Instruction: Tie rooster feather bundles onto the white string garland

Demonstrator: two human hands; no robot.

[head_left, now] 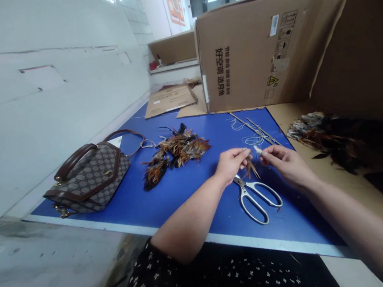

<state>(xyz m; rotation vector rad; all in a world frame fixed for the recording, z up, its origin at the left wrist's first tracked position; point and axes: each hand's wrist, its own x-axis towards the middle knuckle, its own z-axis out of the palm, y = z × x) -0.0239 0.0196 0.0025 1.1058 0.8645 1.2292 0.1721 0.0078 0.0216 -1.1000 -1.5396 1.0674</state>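
Note:
My left hand [232, 163] is closed in a pinch on a few brown feathers [251, 170], whose tips hang down below the fingers. Just to its right, my right hand [285, 162] pinches a small whitish piece [258, 149] that I cannot make out clearly. The two hands are close but apart, over the blue table top [184, 203]. Below them lie scissors [257, 198] with pale handles, their blades partly hidden under my left hand. Beyond my hands, loose pale thread [257, 135] lies across thin sticks [251, 126].
A pile of brown and black feathers [178, 149] lies left of my hands. A patterned handbag [92, 176] stands at the left by the wall. A big cardboard box [247, 60] rises behind, with flat cardboard [169, 101] beside it. More feathers [328, 140] rest on cardboard at the right.

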